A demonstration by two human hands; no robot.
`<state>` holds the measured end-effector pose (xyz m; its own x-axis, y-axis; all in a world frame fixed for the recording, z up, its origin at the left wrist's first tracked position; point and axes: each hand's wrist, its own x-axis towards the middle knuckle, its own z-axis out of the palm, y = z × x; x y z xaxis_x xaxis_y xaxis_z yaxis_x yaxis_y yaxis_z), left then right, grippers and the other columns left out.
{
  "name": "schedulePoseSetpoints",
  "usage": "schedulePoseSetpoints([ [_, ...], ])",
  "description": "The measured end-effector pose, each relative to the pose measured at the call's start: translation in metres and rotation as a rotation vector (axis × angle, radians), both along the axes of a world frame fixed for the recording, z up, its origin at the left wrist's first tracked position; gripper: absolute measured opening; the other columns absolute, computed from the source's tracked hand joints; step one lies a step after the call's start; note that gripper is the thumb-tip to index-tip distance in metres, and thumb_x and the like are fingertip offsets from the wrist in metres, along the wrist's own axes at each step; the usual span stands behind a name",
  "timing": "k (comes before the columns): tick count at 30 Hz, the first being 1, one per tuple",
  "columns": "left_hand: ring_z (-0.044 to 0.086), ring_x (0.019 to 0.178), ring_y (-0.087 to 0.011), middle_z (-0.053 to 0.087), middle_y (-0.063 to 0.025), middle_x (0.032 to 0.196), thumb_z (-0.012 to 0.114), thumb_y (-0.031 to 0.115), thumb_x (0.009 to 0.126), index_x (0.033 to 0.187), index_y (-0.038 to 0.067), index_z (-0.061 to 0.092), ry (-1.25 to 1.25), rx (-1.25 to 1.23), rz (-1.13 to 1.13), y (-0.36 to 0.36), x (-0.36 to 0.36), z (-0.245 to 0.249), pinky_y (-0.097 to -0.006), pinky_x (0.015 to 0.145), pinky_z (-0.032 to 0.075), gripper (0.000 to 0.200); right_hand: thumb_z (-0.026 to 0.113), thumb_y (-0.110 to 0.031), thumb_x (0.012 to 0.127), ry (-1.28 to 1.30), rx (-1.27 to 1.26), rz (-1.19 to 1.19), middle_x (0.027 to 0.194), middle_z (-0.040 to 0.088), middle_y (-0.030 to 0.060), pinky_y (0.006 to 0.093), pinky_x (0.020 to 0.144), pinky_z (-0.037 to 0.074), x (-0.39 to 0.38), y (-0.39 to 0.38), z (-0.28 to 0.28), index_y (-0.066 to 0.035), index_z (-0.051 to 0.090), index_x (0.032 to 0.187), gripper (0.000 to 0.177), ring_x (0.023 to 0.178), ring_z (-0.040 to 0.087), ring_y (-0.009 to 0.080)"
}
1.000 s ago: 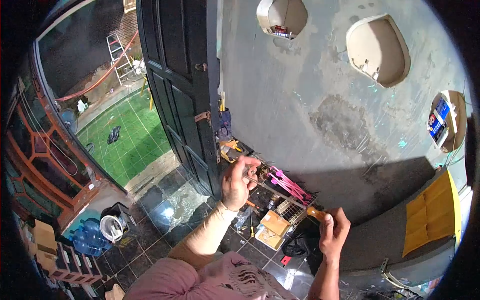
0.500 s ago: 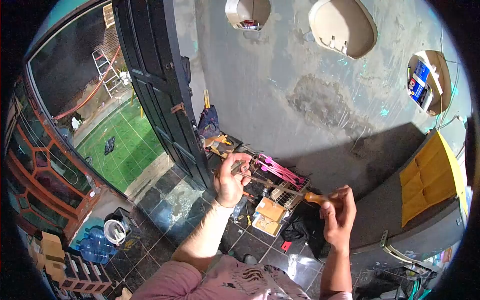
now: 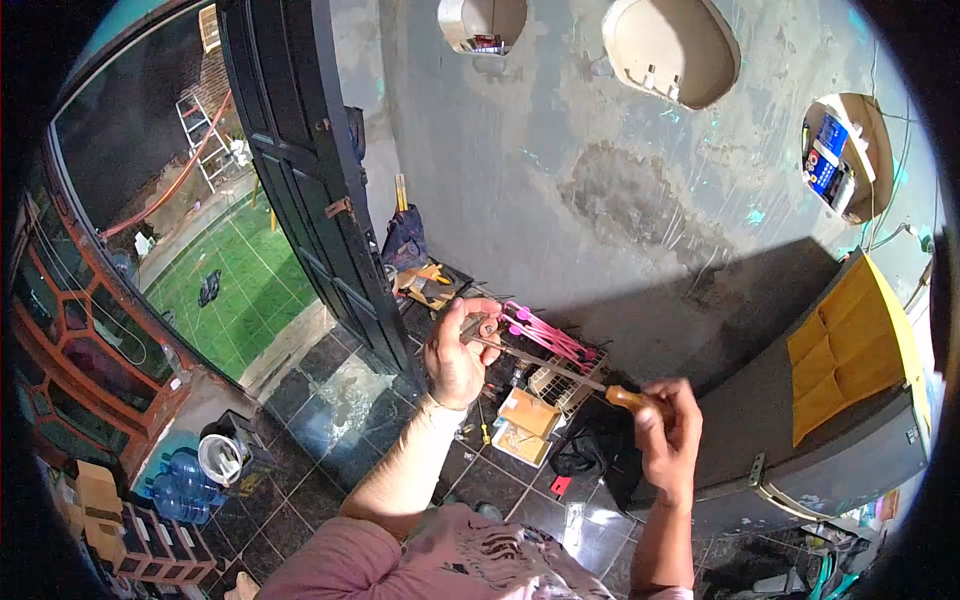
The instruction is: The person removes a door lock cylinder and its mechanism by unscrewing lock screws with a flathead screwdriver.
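In front of my chest, my right hand (image 3: pixel 668 430) is closed round the orange-brown handle of a screwdriver (image 3: pixel 625 398). Its long metal shaft points left toward my left hand (image 3: pixel 458 355). The fingers of that hand are curled round a small, dull, roundish part (image 3: pixel 484 328), which I cannot identify. The shaft's tip is at or near this part; whether they touch is not clear. Beyond the hands, pink rods (image 3: pixel 548 338) lie over a wire rack (image 3: pixel 565 383) on the floor.
A dark door (image 3: pixel 300 170) stands open at the left. An open box (image 3: pixel 525 425) and a red piece (image 3: pixel 560 485) lie on dark tiles. A yellow cloth (image 3: pixel 850 345) hangs over a dark curved surface at right. Blue bottles (image 3: pixel 182 487) stand lower left.
The view has shifted slightly, moving the room leftward in the frame. My right hand has turned a little round the handle and its fingers look blurred. My left hand keeps its hold.
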<state>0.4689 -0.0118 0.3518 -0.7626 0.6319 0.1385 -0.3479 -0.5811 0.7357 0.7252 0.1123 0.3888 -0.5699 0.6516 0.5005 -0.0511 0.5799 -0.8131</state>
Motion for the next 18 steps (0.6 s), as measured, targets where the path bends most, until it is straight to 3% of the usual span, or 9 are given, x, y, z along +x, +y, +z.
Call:
schedulePoseSetpoints([
  [3, 0.051, 0.068, -0.0107, 0.058, -0.0029, 0.08, 0.045, 0.045, 0.101, 0.103, 0.001, 0.064, 0.012, 0.01, 0.002, 0.002, 0.004, 0.004, -0.0255, 0.054, 0.039, 0.049, 0.061, -0.011, 0.095, 0.261, -0.212, 0.052, 0.085, 0.059, 0.009, 0.0266, 0.06, 0.044, -0.007, -0.006, 0.002, 0.002, 0.052, 0.086, 0.019, 0.066, 0.054, 0.0122],
  [4, 0.051, 0.068, -0.0107, 0.058, -0.0028, 0.08, 0.046, 0.045, 0.101, 0.103, 0.001, 0.064, 0.025, 0.01, -0.005, 0.004, 0.007, 0.004, -0.0254, 0.054, 0.039, 0.049, 0.061, -0.011, 0.095, 0.158, -0.31, 0.06, 0.084, 0.055, 0.008, 0.0235, 0.066, 0.044, 0.001, -0.004, 0.005, 0.001, 0.05, 0.091, 0.017, 0.074, 0.053, 0.0111],
  [6, 0.051, 0.069, -0.0106, 0.057, -0.0026, 0.079, 0.046, 0.046, 0.1, 0.104, 0.001, 0.064, 0.038, 0.007, -0.002, 0.007, 0.008, 0.003, -0.0253, 0.054, 0.039, 0.048, 0.061, -0.011, 0.095, -0.062, -0.056, -0.02, 0.084, 0.05, 0.0062, 0.0227, 0.068, 0.044, 0.008, 0.012, -0.006, 0.0, 0.048, 0.098, 0.018, 0.075, 0.052, 0.0119],
  [9, 0.051, 0.069, -0.0106, 0.057, -0.0025, 0.079, 0.047, 0.046, 0.1, 0.104, 0.001, 0.064, 0.024, -0.004, 0.005, 0.012, 0.009, 0.003, -0.0255, 0.054, 0.039, 0.049, 0.06, -0.011, 0.096, -0.024, 0.375, 0.016, 0.085, 0.051, 0.0063, 0.0226, 0.063, 0.043, 0.005, 0.014, 0.008, 0.0, 0.049, 0.096, 0.015, 0.069, 0.051, 0.0119],
  [11, 0.051, 0.07, -0.0107, 0.057, -0.0026, 0.079, 0.047, 0.046, 0.1, 0.104, 0.0, 0.064, 0.001, -0.011, -0.003, 0.015, 0.011, 0.003, -0.0256, 0.055, 0.039, 0.049, 0.062, -0.012, 0.093, 0.231, -0.053, -0.042, 0.088, 0.054, 0.0074, 0.0261, 0.059, 0.043, -0.006, -0.002, 0.009, 0.002, 0.054, 0.087, 0.018, 0.065, 0.051, 0.0131],
  [12, 0.051, 0.07, -0.0108, 0.057, -0.0026, 0.079, 0.047, 0.046, 0.1, 0.104, 0.0, 0.064, -0.013, -0.016, -0.009, 0.016, 0.012, 0.003, -0.0257, 0.055, 0.039, 0.049, 0.064, -0.013, 0.091, 0.176, -0.2, -0.051, 0.089, 0.056, 0.008, 0.0274, 0.06, 0.043, 0.002, 0.001, 0.003, 0.003, 0.054, 0.086, 0.019, 0.065, 0.052, 0.0137],
  [13, 0.051, 0.07, -0.0109, 0.057, -0.0027, 0.08, 0.046, 0.045, 0.1, 0.104, 0.0, 0.064, -0.016, 0.001, -0.02, 0.018, 0.017, 0.006, -0.0254, 0.055, 0.039, 0.049, 0.066, -0.011, 0.088, 0.026, -0.083, -0.135, 0.09, 0.056, 0.0081, 0.0297, 0.059, 0.043, 0.009, 0.013, -0.005, 0.004, 0.055, 0.089, 0.018, 0.064, 0.052, 0.0149],
  [16, 0.051, 0.069, -0.0108, 0.056, -0.0031, 0.081, 0.046, 0.045, 0.1, 0.104, 0.0, 0.064, 0.013, 0.008, -0.057, 0.023, 0.016, 0.001, -0.0252, 0.055, 0.038, 0.049, 0.066, -0.007, 0.087, -0.061, 0.185, -0.108, 0.091, 0.057, 0.0098, 0.0292, 0.063, 0.045, 0.016, 0.02, -0.001, 0.004, 0.055, 0.089, 0.015, 0.07, 0.054, 0.0148],
  [18, 0.049, 0.067, -0.0109, 0.055, -0.003, 0.081, 0.045, 0.046, 0.1, 0.104, 0.001, 0.063, 0.018, 0.005, -0.071, 0.028, 0.018, 0.0, -0.0253, 0.055, 0.038, 0.049, 0.064, -0.005, 0.088, 0.312, 0.034, -0.081, 0.085, 0.051, 0.0083, 0.0272, 0.072, 0.046, 0.0, -0.003, 0.021, 0.004, 0.054, 0.092, 0.014, 0.083, 0.056, 0.0142],
])
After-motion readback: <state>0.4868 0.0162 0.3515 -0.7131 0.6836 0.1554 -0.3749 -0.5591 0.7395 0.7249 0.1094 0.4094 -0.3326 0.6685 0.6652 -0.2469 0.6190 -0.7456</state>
